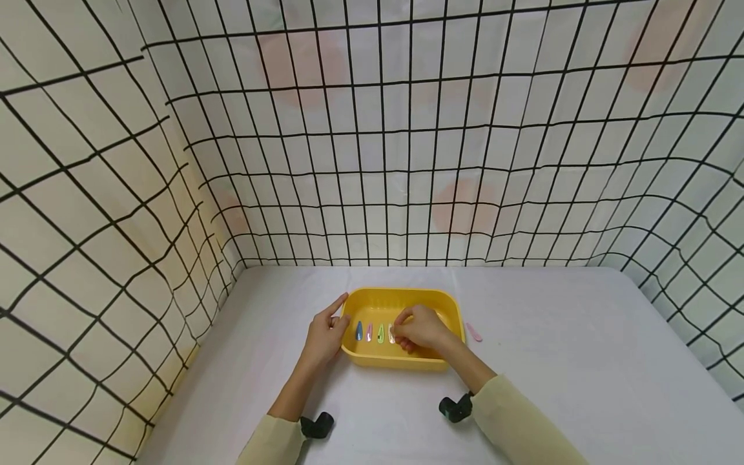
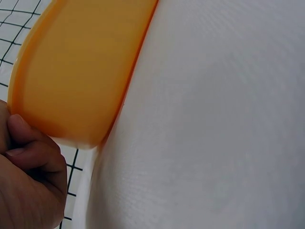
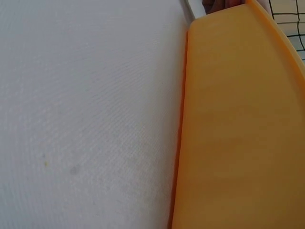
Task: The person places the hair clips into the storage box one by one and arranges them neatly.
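Observation:
A yellow tray [image 1: 383,363] lies on the table, with a blue hair clip [image 1: 359,330], a pink hair clip [image 1: 369,332] and a green hair clip [image 1: 380,333] in a row inside. My left hand [image 1: 325,332] grips the tray's left end, thumb at the rim; the left wrist view shows curled fingers [image 2: 35,148] against its outer wall. Over the tray, my right hand [image 1: 421,328] has its fingertips at a pale hair clip [image 1: 392,333] beside the green one and appears to pinch it. The right wrist view shows mainly the tray wall [image 3: 238,124], not that hand.
Another pink hair clip [image 1: 473,332] lies on the white table [image 1: 558,349], just outside the tray's right end. A black wire grid [image 1: 407,174] stands behind and along both sides. Each wrist carries a small black camera [image 1: 316,425].

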### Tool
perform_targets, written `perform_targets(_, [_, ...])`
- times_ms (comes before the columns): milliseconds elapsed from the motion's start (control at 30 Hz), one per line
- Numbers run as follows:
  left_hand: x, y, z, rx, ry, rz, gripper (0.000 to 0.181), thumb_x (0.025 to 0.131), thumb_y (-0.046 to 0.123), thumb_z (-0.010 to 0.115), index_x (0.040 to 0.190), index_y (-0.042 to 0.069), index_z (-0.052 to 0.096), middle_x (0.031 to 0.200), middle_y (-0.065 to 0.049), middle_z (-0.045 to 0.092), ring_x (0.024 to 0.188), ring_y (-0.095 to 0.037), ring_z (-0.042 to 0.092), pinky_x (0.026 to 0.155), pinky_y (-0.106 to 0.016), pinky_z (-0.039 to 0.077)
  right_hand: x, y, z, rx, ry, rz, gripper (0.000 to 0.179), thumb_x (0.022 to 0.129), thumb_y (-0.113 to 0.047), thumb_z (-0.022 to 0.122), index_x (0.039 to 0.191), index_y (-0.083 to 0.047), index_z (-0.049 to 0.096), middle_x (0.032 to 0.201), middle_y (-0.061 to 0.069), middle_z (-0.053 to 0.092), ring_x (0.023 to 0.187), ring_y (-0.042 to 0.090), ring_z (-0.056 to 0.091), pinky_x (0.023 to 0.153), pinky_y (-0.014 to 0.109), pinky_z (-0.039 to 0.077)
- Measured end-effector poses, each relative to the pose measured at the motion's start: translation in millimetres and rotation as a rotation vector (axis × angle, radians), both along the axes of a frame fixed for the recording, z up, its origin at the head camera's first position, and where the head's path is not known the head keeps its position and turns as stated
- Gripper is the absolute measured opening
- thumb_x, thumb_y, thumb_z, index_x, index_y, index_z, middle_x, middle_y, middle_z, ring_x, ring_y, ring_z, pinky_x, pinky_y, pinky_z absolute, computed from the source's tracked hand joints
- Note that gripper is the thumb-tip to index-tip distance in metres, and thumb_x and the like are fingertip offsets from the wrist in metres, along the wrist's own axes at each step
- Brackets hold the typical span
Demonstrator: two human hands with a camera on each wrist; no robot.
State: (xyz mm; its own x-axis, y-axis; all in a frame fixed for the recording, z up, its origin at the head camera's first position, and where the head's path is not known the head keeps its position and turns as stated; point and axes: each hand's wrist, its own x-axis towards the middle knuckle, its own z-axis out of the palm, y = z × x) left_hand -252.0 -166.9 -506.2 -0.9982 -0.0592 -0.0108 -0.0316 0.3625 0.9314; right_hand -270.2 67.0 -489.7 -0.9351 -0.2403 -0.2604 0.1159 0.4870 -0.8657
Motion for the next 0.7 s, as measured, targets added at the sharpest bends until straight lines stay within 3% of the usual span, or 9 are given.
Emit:
perform_targets(167, [0.5,2.3,-1.2,0.002,-0.013,0.009,0.053,0.102,0.021,0.060,0.153,0.030,0.051,0.059,0.002,0.044,0.047,-0.013,0.038,0.045,-0.020,0.036,-0.8,9,1.1,0.005,0.047,-0.017,0.019,0.094,-0.021,0.074,0.102,-0.005,0.069,0.071,0.009,0.069,0.054,0.019,0.063,0.056,0.027,0.057])
perform_targets(400, [0.5,0.0,-1.5,0.010,-0.035,0.017,0.053,0.102,0.023,0.060,0.153,0.032,0.050,0.061,0.000,0.046,0.048,-0.013,0.039,0.045,-0.021,0.037,1.0,25,13.5,0.017,0.077,-0.054,0.026,0.094,-0.024,0.076,0.109,-0.005,0.069,0.087,0.010,0.073,0.066,0.022,0.067,0.065,0.031,0.061])
perform_targets(567, [0.1,0.2,0.0,0.003,-0.034,0.014,0.053,0.102,0.022,0.060,0.154,0.031,0.050,0.061,0.001,0.046,0.048,-0.013,0.039,0.045,-0.021,0.037,1.9,38,25.7,0.028,0.155,-0.052,0.030,0.093,-0.028,0.076,0.110,-0.005,0.071,0.093,0.014,0.076,0.067,0.020,0.070,0.069,0.038,0.063])
perform_targets(700, [0.0,1.9,0.3,-0.006,-0.035,0.011,0.054,0.102,0.022,0.060,0.154,0.031,0.050,0.060,0.001,0.045,0.048,-0.013,0.038,0.045,-0.021,0.036,0.4,54,31.0,0.007,0.186,-0.053,0.030,0.093,-0.029,0.076,0.110,-0.005,0.072,0.102,0.018,0.075,0.077,0.026,0.072,0.070,0.036,0.063])
